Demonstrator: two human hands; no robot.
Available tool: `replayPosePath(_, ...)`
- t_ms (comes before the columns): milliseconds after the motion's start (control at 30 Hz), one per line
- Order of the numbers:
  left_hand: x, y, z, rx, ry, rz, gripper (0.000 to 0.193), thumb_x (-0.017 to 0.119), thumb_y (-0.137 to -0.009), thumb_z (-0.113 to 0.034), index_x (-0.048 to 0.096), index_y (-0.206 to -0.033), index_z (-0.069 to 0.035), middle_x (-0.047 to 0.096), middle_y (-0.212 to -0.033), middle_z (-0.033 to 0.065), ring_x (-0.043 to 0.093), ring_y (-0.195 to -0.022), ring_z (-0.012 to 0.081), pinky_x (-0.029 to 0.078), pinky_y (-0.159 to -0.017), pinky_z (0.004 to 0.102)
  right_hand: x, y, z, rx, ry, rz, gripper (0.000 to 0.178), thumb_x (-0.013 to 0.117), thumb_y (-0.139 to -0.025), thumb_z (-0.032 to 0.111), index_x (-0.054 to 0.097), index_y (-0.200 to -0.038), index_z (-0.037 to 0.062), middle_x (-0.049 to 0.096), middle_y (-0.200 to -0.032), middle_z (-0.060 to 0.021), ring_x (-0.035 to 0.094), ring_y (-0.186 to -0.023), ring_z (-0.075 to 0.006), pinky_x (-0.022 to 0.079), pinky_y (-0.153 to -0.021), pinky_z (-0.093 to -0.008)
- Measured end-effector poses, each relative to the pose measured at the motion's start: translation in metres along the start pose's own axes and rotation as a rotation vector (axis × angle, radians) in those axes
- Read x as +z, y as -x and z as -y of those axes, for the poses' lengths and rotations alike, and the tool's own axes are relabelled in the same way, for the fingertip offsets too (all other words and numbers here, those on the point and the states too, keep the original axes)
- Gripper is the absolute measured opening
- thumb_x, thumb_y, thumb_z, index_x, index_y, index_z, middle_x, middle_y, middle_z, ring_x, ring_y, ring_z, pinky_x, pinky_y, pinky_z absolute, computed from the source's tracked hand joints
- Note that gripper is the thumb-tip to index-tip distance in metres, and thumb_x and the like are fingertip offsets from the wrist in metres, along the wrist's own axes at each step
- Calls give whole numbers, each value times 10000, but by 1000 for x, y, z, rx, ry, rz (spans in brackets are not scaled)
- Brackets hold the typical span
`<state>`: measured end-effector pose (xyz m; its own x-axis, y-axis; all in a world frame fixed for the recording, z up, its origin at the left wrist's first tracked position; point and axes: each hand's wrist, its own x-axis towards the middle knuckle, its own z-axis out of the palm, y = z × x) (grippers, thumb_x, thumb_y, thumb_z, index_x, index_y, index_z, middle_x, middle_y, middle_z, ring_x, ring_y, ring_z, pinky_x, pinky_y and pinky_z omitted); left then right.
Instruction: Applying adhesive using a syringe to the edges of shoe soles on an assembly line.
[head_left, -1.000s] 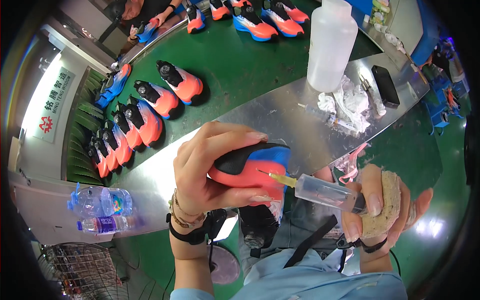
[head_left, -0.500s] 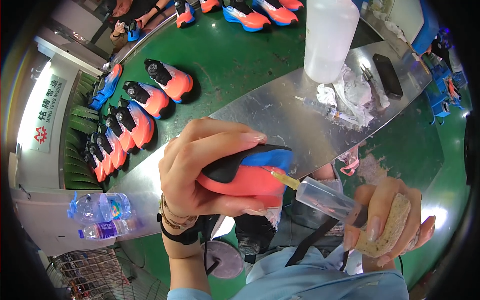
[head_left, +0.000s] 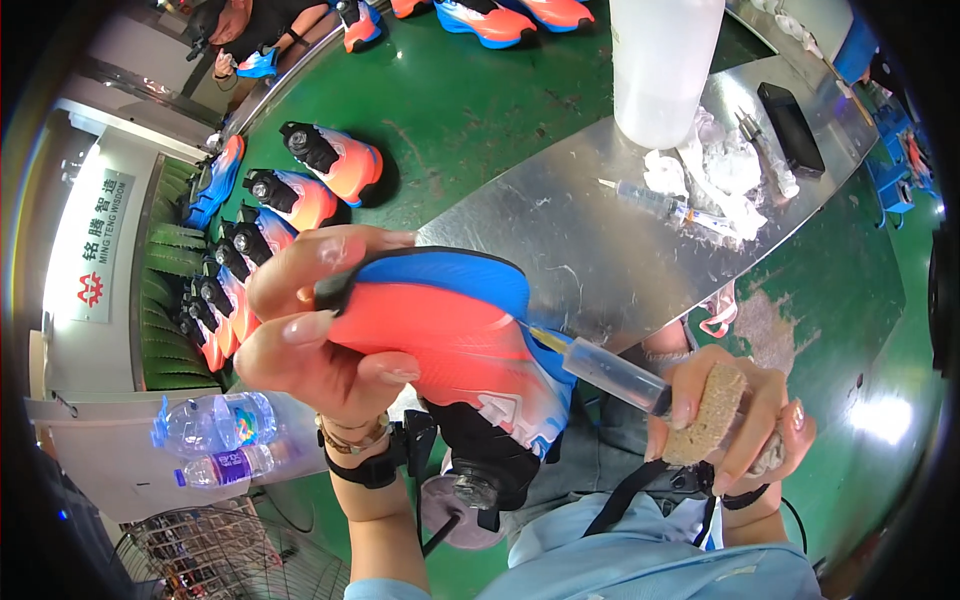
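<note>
My left hand (head_left: 325, 315) grips a running shoe (head_left: 430, 325) by its toe end, its coral upper and blue sole turned up toward me. The black collar of the shoe hangs lower, near my lap. In my right hand (head_left: 730, 415) is a clear syringe (head_left: 618, 375), along with a tan sponge block (head_left: 708, 415). The syringe's yellowish needle tip meets the shoe's side, where the blue sole joins the upper. Whitish material, too hidden to name, shows below the sponge between my right fingers.
Several matching shoes (head_left: 340, 160) stand on the green table to the left and back. A white plastic bottle (head_left: 665, 80), another syringe (head_left: 645, 198), crumpled tissue (head_left: 730, 170) and a black case (head_left: 790, 130) lie on the metal sheet (head_left: 560, 230). Two water bottles (head_left: 215, 424) lie at left. Another person works at upper left.
My left hand has turned the shoe and moved left, showing more of its side and sole. The syringe in my right hand has followed left, its tip now farther along the sole seam.
</note>
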<state>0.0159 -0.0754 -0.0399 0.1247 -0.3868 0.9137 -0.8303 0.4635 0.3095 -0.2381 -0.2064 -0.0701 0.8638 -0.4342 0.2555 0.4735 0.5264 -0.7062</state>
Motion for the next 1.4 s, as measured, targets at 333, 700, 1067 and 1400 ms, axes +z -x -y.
replayPosePath(333,-13,17,4,-192,-254,-16,500,531,-909,-315,240,-1246,-87,503,-1065,116,495,-988,247,401,-884,382,-16,9,-20,204,-8,2,636,348,-906,461,640,-588,-7,502,-1057,-300,571,-890,-382,420,-867,-445)
replayPosePath(700,-10,13,23,-220,-364,-83,506,555,-884,-198,246,-1265,-75,510,-1054,152,483,-924,210,391,-835,364,-30,23,-25,185,1,3,612,327,-930,398,635,-590,-7,518,-1038,-311,542,-902,-354,422,-836,-427)
replayPosePath(1067,-22,38,51,-572,-285,-288,544,457,-930,-66,174,-1394,-83,453,-1245,115,455,-781,57,404,-695,209,-28,23,-38,116,76,9,513,308,-937,227,581,-612,-61,504,-1072,-344,565,-871,-331,445,-805,-393)
replayPosePath(1400,-58,95,68,-756,-355,-378,472,560,-887,-46,350,-1309,-69,529,-1012,81,505,-861,88,428,-765,226,-25,9,-56,9,191,9,430,368,-928,176,591,-627,-36,523,-1128,-263,556,-855,-255,425,-771,-338)
